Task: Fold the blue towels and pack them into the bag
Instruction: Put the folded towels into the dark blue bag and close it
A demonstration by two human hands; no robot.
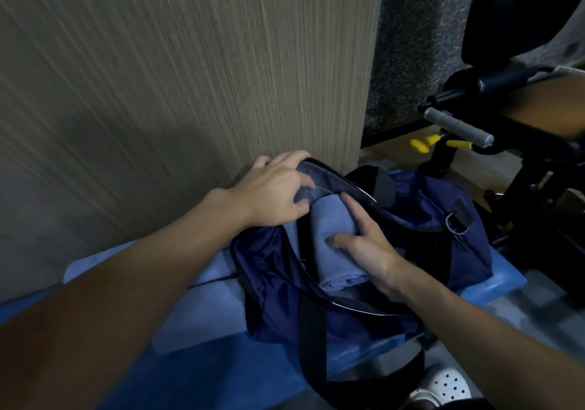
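Folded light-blue cloth towel (pixel 335 229) sits partway inside the open mouth of the navy fabric duffel bag (pixel 443 219), held by the right hand (pixel 370 248), thumb on top. The left hand (pixel 278 191) grips the bag's raised rim. Another light-blue towel (pixel 202 308) lies flat under the bag on the blue padded bench (pixel 221 374).

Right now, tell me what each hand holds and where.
Left hand grips the bag by its opening's rim; right hand holds the blue towel by its side, thumb on top.
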